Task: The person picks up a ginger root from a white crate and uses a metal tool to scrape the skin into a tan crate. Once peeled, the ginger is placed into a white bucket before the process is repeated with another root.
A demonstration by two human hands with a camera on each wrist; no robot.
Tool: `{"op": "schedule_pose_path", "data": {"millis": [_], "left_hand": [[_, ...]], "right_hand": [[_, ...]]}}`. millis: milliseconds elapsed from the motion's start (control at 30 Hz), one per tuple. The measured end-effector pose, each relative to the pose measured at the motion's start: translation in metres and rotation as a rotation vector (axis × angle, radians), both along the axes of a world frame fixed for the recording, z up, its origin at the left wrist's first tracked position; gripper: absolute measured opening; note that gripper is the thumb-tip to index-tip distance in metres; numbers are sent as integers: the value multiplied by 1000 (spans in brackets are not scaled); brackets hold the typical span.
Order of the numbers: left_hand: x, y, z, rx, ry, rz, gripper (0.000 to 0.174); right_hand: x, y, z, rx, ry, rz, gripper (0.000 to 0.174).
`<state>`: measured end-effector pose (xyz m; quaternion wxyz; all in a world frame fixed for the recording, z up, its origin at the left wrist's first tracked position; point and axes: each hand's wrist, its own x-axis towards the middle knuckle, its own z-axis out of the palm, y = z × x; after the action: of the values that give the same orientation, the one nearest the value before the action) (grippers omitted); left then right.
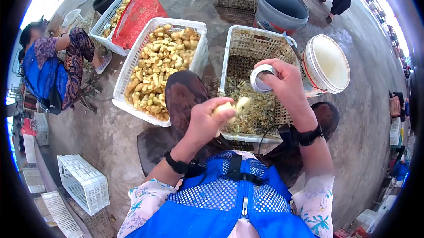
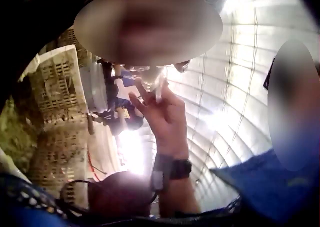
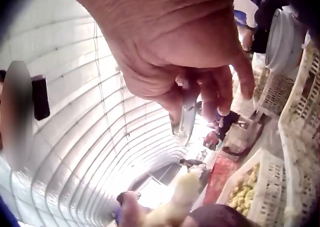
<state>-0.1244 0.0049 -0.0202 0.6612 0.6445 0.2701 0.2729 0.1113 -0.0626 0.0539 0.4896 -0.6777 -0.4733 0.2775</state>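
My left hand (image 1: 206, 121) has its fingers curled round a pale, knobbly root (image 1: 237, 107), which also shows in the right wrist view as a root (image 3: 175, 202) low in the picture. In my right hand (image 1: 285, 83) is a ring-shaped metallic tool (image 1: 262, 78), pinched between thumb and fingers; the right wrist view shows the tool (image 3: 186, 119) edge-on. The two hands are apart, above a crate (image 1: 229, 57) with peelings (image 1: 251, 116) in its bottom. A white crate (image 1: 118, 88) full of yellowish roots (image 1: 154, 68) stands to the left.
Beyond the peelings crate stand a grey bucket (image 1: 282, 10) and a white bucket (image 1: 329, 63). A red sack (image 1: 139, 17) leans on another crate at the back left. One person (image 1: 48, 68) sits at the left. An empty white crate (image 1: 84, 183) lies at the lower left.
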Motion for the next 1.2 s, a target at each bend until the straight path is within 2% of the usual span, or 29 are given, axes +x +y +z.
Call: {"op": "schedule_pose_path", "data": {"millis": [67,200,233,333,367,467,500,600,667,733,800,833,900,1000,1033,1133,1167,1200], "left_hand": [[4,9,-1,-661,-200,10,39],[12,17,-5,-1033,-425,-43,39],[16,15,-4,-1068,-372,-37,43],[24,5,-2,-1028,-315,-47,41],[22,2,4,-929,-204,-61,39],[15,1,7,-853,-132,-246,38],[14,0,9,-861,-135,-277,39],[15,-5,22,-908,-217,-273,41],[16,-13,35,-780,-281,-114,39],[12,-19,34,-567,-233,-65,42],[2,-18,27,-265,-81,-121,51],[-1,-14,27,-428,-68,-136,54],[-2,-8,26,-558,-121,-153,53],[-3,-7,21,-680,-171,-138,51],[-3,-7,20,-690,-169,-137,51],[0,-8,17,-686,-175,-123,51],[1,-9,16,-677,-179,-116,51],[1,-9,16,-662,-164,-127,51]], "right_hand": [[-9,-11,9,14,107,-20,21],[-20,-27,-13,101,141,-24,19],[-23,-26,-27,180,-22,93,18],[-37,-24,-28,257,-133,111,13],[-34,-23,-32,246,-78,130,15],[-31,-29,-24,70,142,229,19],[-30,-28,-26,123,87,246,20],[-31,-30,-28,57,176,177,18],[-29,-32,-20,-4,119,121,18],[-30,-34,-21,-8,90,88,17],[-32,-33,-28,51,84,81,14],[-31,-33,-27,52,23,58,14],[-23,-30,-23,52,-102,8,13],[5,-25,-20,80,-49,-233,14],[4,-26,-16,84,-29,-197,14],[-19,-28,-20,271,-277,152,14],[-30,-28,-18,217,-248,221,14],[-28,-28,-22,218,-270,203,14]]}}
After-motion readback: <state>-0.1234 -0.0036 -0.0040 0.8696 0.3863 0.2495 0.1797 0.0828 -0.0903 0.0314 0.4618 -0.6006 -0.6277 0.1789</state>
